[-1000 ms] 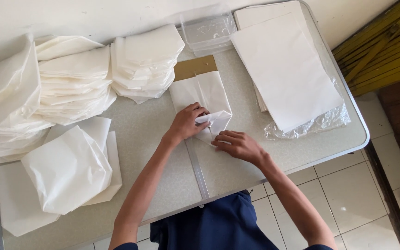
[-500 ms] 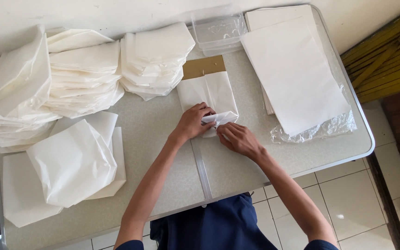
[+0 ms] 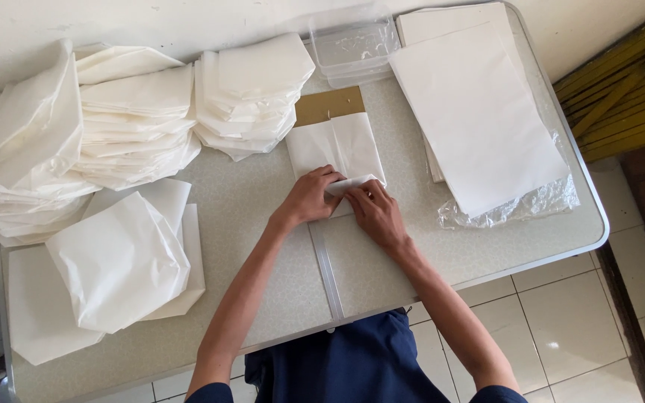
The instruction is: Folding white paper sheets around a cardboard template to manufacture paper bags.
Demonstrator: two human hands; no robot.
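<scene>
1. We press our left hand (image 3: 309, 198) and right hand (image 3: 373, 213) on the folded white paper sheet (image 3: 335, 149), fingers pinching its near edge.
2. It lies over a brown cardboard rectangle (image 3: 328, 104) on the speckled grey table (image 3: 382, 269).

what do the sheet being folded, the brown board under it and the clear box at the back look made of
Folded sheet: thin matte white paper, judging by its sharp creases; both hands, left and right, press its lower edge. Brown board: probably cardboard, flat and dull. Clear box: likely see-through plastic, slightly glossy.
</scene>
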